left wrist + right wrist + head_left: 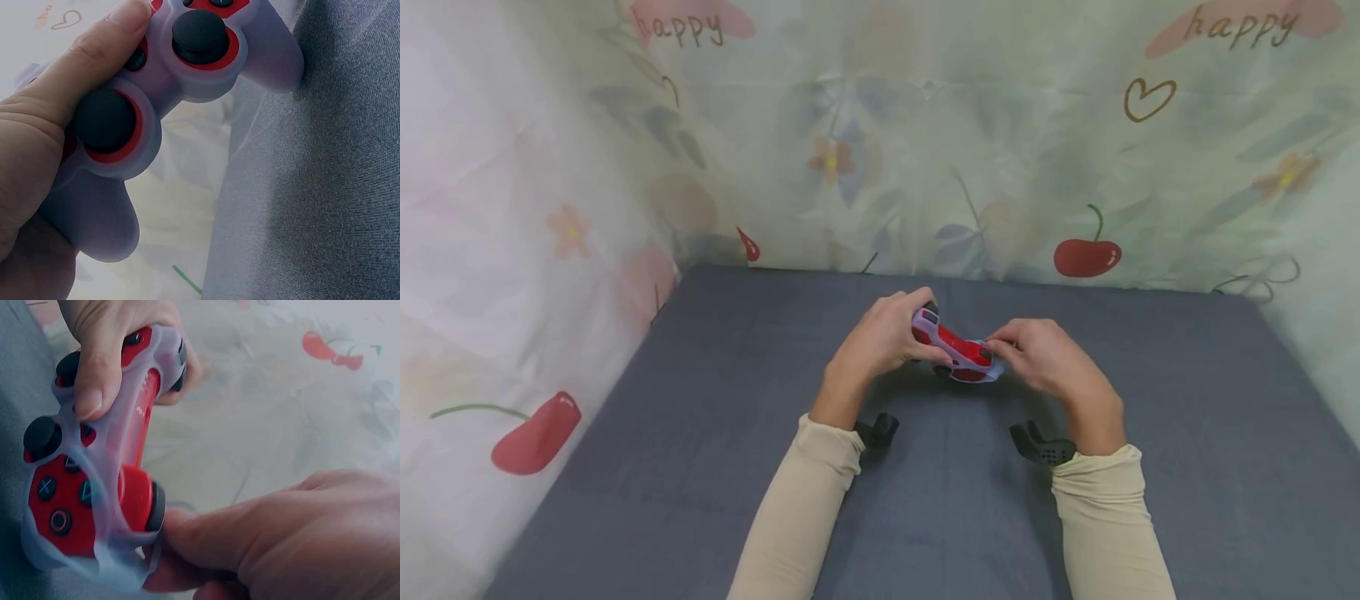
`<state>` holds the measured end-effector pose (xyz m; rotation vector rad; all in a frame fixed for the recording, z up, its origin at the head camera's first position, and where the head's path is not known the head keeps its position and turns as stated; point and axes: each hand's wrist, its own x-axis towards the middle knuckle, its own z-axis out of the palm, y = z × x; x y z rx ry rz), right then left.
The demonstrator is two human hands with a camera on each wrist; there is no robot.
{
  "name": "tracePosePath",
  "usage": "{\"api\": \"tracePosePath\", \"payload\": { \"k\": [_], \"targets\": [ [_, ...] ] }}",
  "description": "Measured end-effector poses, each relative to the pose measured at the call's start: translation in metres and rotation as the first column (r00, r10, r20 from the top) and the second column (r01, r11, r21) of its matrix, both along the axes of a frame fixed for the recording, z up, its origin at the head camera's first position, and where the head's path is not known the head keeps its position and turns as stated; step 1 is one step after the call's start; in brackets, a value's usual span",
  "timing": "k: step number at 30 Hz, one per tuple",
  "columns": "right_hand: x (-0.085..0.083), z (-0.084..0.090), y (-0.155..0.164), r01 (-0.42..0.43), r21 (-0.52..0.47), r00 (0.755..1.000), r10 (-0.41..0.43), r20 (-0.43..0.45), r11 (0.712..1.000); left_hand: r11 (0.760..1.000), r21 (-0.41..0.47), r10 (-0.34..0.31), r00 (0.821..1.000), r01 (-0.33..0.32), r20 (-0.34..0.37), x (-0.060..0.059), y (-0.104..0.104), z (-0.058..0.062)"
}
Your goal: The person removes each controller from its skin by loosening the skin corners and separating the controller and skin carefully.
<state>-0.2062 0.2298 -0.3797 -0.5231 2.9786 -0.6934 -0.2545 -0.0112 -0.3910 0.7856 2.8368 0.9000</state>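
Observation:
A red game controller (72, 515) with black thumbsticks sits inside a translucent, pale lilac silicone cover (109, 434). My left hand (887, 333) grips one end of it, thumb across the front face between the sticks. At the other end, my right hand (1037, 354) pinches the edge of the cover beside the shoulder buttons. There the cover looks stretched and loose, and red shell shows bare near the black trigger (156, 506). In the left wrist view both thumbsticks and the two covered handles show; my right hand is out of that view.
A dark grey cloth-covered table (700, 500) lies under both hands. Behind and to the left hang pale curtains (925, 167) printed with cherries, flowers and lettering. Black wrist mounts (880, 431) sit at both wrists, below beige sleeves (797, 508).

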Motion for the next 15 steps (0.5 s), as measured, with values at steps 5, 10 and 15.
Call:
{"api": "tracePosePath", "payload": {
  "k": [5, 10, 15],
  "targets": [
    [0.005, 0.009, -0.007, 0.000, 0.109, 0.999, 0.004, -0.036, 0.994, 1.000, -0.013, 0.007, 1.000, -0.007, 0.013, 0.000, 0.001, 0.001],
    [0.007, 0.013, -0.012, 0.027, 0.153, 0.997, -0.017, -0.070, 0.988, 0.999, -0.035, 0.017, 0.999, -0.016, 0.027, 0.000, 0.002, 0.003],
    [0.005, 0.009, -0.011, 0.037, 0.132, 0.997, -0.027, -0.073, 0.991, 0.997, -0.065, 0.035, 0.999, -0.033, 0.035, 0.001, 0.003, 0.004]
  ]
}}
